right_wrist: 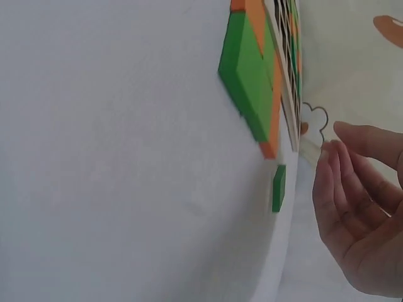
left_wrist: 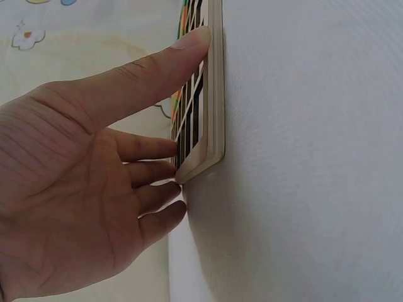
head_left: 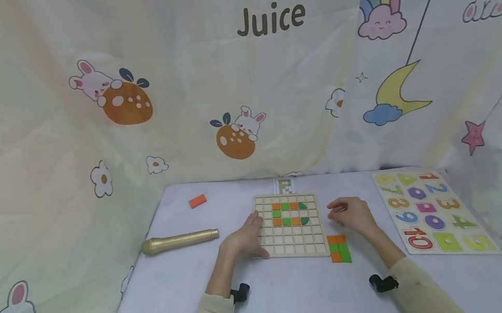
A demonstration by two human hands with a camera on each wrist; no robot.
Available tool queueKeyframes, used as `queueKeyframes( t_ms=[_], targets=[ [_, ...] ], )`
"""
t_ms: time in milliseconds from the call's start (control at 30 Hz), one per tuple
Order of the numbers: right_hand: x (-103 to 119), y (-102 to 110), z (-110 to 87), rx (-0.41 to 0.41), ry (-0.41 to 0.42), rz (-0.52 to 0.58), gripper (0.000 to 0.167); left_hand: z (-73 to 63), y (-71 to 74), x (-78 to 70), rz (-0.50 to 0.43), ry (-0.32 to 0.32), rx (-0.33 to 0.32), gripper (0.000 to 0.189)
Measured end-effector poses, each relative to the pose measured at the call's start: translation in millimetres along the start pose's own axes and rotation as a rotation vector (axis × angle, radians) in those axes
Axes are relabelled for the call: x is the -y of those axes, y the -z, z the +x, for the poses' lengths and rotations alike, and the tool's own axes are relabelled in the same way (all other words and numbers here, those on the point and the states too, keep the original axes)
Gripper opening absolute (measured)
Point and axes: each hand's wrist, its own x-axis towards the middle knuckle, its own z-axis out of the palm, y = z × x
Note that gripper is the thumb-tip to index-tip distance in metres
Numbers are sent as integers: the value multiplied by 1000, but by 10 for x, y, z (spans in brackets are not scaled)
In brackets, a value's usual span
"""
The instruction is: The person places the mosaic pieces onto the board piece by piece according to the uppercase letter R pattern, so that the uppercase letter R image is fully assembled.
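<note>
A pale wooden grid board (head_left: 291, 238) lies on the table with orange and green pieces (head_left: 285, 206) set in some of its squares. My left hand (head_left: 243, 238) rests on the board's left side, its thumb (left_wrist: 157, 74) straight on the front part and its other fingers at the left edge. Right of the board, my right hand (head_left: 354, 214) hovers with fingers loosely bent and nothing visible between the fingertips. Below it, a small green piece (right_wrist: 279, 189) lies on the table in the right wrist view. Orange and green blocks (head_left: 339, 248) sit together by the board's front right corner.
A gold microphone-shaped object (head_left: 181, 241) and an orange block (head_left: 197, 201) lie to the left. On the right is a number-and-shape puzzle board (head_left: 436, 212). A small patterned card (head_left: 285, 186) lies behind the grid board, near the printed cloth backdrop (head_left: 184, 149).
</note>
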Motion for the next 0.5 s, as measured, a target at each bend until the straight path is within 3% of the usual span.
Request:
queueKeyframes(
  t_ms=[167,300,500],
  targets=[
    [-106,69,-3,26,-29,-51,33,2,14,26,-12,2,0,118],
    [-185,102,-12,63,-65,-175,42,4,3,42,-18,-1,3,118],
    [-213,131,-47,54,-73,-253,44,20,-14,44,-11,-3,4,119]
  ],
)
